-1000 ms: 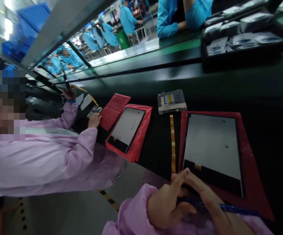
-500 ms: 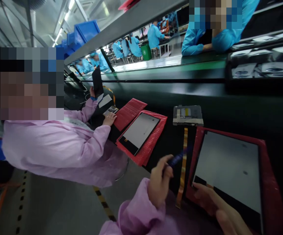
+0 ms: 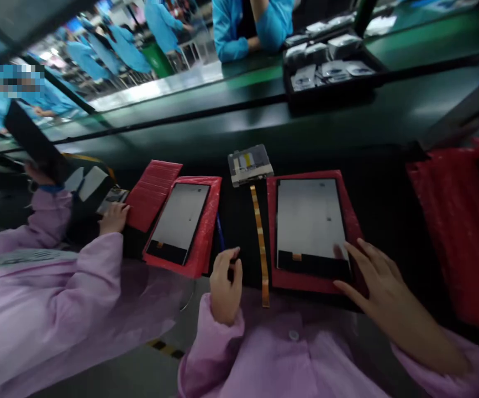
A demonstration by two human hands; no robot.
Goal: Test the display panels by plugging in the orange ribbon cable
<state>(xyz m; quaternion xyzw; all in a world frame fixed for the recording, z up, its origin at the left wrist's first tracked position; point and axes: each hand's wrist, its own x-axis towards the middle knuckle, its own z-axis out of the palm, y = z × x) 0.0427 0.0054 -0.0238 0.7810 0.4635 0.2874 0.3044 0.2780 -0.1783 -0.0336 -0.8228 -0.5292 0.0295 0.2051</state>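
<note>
Seemingly to steady it, the right hand (image 3: 374, 279) rests wide fingers on the screen panel (image 3: 309, 221); the left hand (image 3: 225, 284) grips a blue pen (image 3: 220, 236).

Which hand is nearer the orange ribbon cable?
Left. The left hand, holding a pen, is just left of the cable's near end, not touching. The right hand rests on the panel's near right corner, with the panel between it and the cable.
</note>
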